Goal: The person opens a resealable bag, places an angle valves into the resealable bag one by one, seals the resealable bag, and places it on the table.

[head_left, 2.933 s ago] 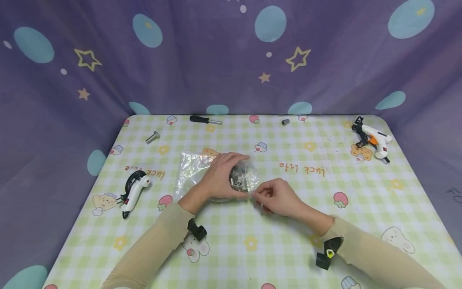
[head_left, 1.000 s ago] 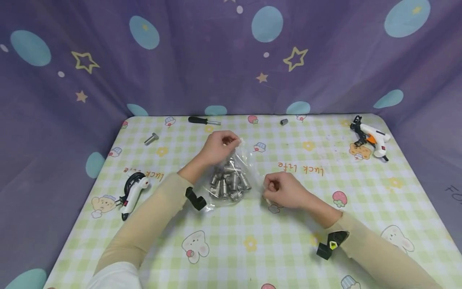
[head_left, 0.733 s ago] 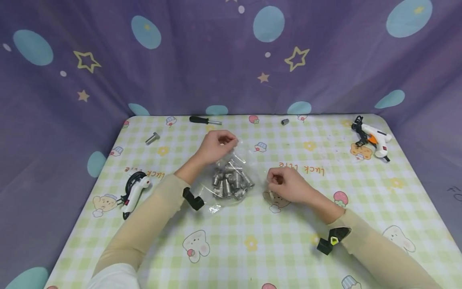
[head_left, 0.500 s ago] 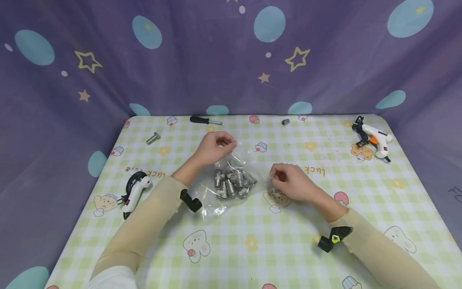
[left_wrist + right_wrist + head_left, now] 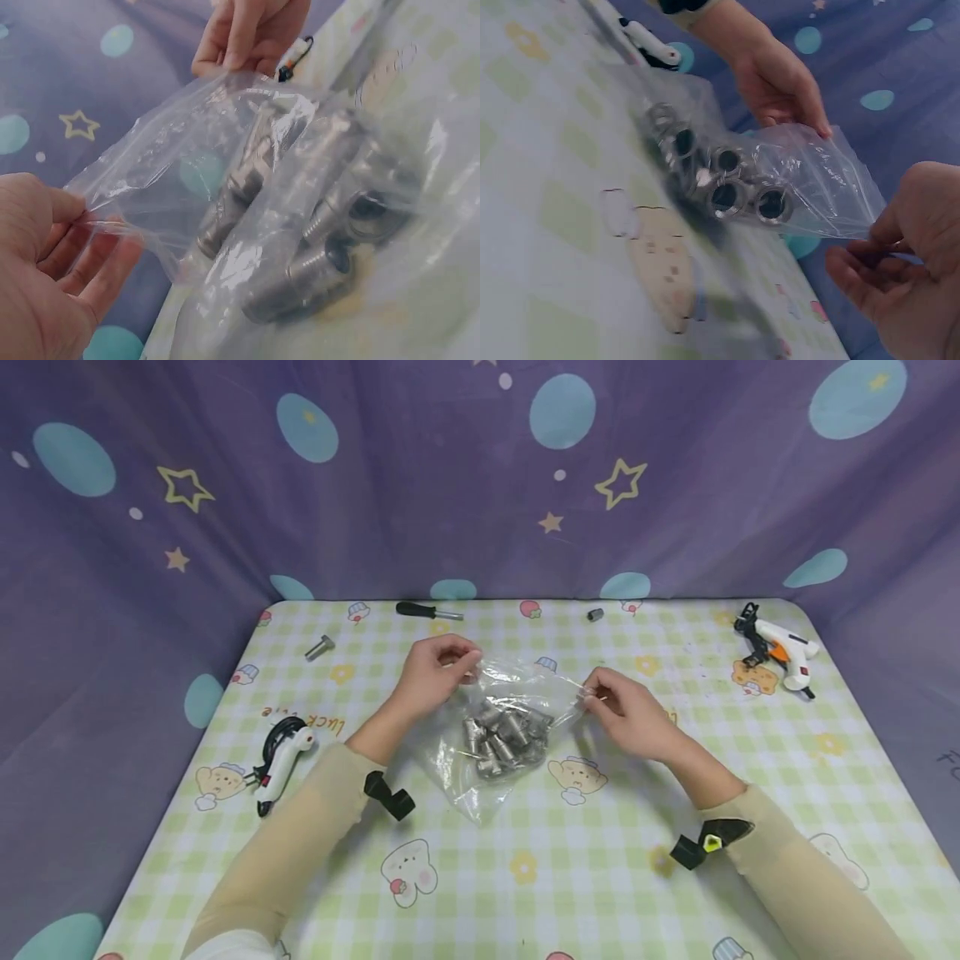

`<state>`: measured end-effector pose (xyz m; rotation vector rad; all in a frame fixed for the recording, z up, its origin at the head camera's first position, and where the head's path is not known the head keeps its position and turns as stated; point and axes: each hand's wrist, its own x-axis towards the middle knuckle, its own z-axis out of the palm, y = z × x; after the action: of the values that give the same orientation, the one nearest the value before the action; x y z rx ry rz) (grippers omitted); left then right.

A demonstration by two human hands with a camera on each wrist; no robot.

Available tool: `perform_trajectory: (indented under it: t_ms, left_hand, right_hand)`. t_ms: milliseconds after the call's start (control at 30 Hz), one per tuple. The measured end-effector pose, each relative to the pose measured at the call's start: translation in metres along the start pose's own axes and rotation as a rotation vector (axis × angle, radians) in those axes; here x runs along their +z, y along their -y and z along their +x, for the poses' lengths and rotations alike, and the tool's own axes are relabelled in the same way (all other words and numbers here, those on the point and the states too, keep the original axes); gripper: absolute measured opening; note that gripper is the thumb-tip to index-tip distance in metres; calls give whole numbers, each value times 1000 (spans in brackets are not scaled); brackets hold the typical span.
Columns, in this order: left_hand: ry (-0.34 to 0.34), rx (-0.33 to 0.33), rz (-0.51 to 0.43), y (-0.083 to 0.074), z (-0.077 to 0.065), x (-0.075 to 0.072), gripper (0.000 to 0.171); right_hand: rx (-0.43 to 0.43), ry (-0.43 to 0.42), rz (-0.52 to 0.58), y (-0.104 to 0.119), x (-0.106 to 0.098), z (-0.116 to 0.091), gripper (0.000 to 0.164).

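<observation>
A clear plastic bag (image 5: 459, 772) spreads over the middle of the tablecloth. Inside lie several hollow, cylindrical metal pieces (image 5: 504, 745), their round open ends showing in the right wrist view. My left hand (image 5: 429, 677) pinches the bag's upper left edge between thumb and fingers. At the other end of that edge, my right hand (image 5: 636, 717) pinches the plastic between thumb and index finger. The edge stretches between both hands, and the metal pieces hang low in the bag, close over the cloth.
A screwdriver (image 5: 427, 611) and a short metal cylinder (image 5: 595, 615) lie along the table's back edge. A bolt (image 5: 319, 648) is at the back left. White glue guns lie left (image 5: 281, 767) and far right (image 5: 783, 653). A purple curtain (image 5: 465, 493) stands behind.
My right hand has moved up and right, pinching the bag's edge, which is now pulled wide. My left hand has shifted slightly left, and the metal pieces have slid a little right.
</observation>
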<state>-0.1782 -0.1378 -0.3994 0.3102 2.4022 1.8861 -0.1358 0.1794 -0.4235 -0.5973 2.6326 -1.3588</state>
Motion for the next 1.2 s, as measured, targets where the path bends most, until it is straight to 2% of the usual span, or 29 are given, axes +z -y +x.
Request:
perform_trajectory:
  t_ms: [167,367,567,700,933,1100,1200]
  left_hand:
    - [-27,-44,-124,-10,-8,7,20]
    - [-59,-64,-218,-22,-15,16,16]
    - [-91,-60,-285,-31,-20,17,14]
    - [-120,12,-299,-41,-24,12,10]
    - [-152,191,-355,-60,-29,1,6]
    - [-157,254,-410,-64,-33,1,24]
    - [-156,277,-415,-63,-35,3,28]
  right_hand:
    - [-2,-32,127,3,-12,6,13]
    - [-102,-79,304,8,-19,12,24]
    - [-194,-137,393,14,-22,18,24]
    - [-262,-146,446,22,-26,21,23]
    - [-377,-135,551,43,-37,23,16]
    - [-448,-172,554,54,-44,23,14]
    - [-471,-192,556,56,-46,24,13]
